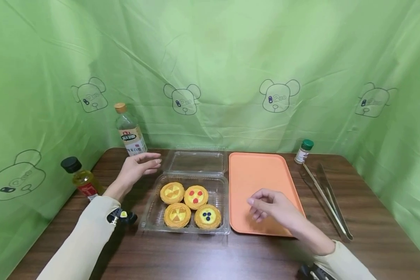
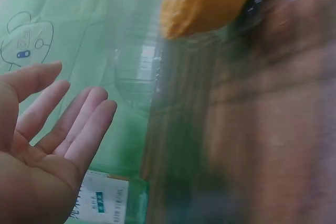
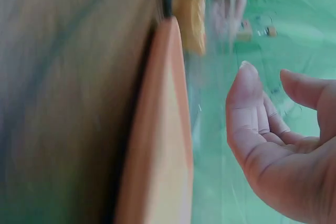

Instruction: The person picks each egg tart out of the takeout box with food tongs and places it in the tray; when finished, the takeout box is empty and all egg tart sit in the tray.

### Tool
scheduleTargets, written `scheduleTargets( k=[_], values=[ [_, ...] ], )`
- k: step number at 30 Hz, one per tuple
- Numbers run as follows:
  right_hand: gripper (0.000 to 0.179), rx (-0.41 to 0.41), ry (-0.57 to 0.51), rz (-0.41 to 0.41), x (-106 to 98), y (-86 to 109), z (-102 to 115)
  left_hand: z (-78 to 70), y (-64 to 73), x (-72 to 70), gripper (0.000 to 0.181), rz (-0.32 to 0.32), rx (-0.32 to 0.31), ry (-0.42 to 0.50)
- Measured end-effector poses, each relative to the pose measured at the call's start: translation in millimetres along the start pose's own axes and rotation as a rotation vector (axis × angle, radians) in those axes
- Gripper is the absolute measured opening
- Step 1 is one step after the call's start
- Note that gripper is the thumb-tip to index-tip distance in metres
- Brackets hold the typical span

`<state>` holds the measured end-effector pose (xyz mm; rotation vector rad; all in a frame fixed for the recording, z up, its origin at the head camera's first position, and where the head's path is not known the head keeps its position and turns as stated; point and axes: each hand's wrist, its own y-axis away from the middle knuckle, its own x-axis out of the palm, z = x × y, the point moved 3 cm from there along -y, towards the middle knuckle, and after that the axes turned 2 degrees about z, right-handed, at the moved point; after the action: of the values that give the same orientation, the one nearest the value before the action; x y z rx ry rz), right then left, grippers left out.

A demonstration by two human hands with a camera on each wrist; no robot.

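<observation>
My left hand [image 1: 139,170] hovers left of a clear plastic box [image 1: 150,212], its fingers extended and holding nothing. The box's hinged lid [image 1: 197,161] lies flipped back behind it. Inside sit several egg tarts: one with red toppings [image 1: 196,196], one with dark berries [image 1: 208,216], and others with orange wedge toppings [image 1: 177,215]. Over the orange tray [image 1: 259,171] is my right hand [image 1: 273,206], fingers loosely bent around nothing. In the left wrist view a tart [image 2: 205,3] appears close up, and the left palm is bare. The right wrist view shows thumb and fingers apart, beside the tray's edge.
A white-labelled bottle [image 1: 131,134] stands at the back left, with a black-capped oil bottle [image 1: 84,181] nearer the left edge. Metal tongs [image 1: 330,202] lie right of the tray, below a green-capped shaker [image 1: 303,151]. Green cloth [image 1: 231,46] hangs around the table.
</observation>
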<state>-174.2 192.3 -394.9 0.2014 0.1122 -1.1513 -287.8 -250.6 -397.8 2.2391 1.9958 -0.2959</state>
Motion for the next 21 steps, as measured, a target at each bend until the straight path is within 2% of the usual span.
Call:
scheduleTargets(
  k=[6, 13, 16, 21],
  values=[
    [0.033, -0.043, 0.125, -0.11, -46.4, 7.2, 2.3, 13.9, 13.9, -1.9, 0.051, -0.006, 0.003, 0.037],
    [0.036, -0.07, 0.276, -0.271, -108.0, 14.1, -2.1, 28.6, 22.6, -6.9, 0.047, 0.015, 0.011, 0.164],
    [0.039, -0.06, 0.386, -0.351, -132.4, 21.9, -4.6, 34.4, 22.8, -4.1, 0.045, 0.044, 0.011, 0.213],
    [0.044, -0.038, 0.594, -0.491, -161.6, 34.8, -12.2, 40.6, 23.6, -0.2, 0.042, 0.072, 0.001, 0.216]
  ],
)
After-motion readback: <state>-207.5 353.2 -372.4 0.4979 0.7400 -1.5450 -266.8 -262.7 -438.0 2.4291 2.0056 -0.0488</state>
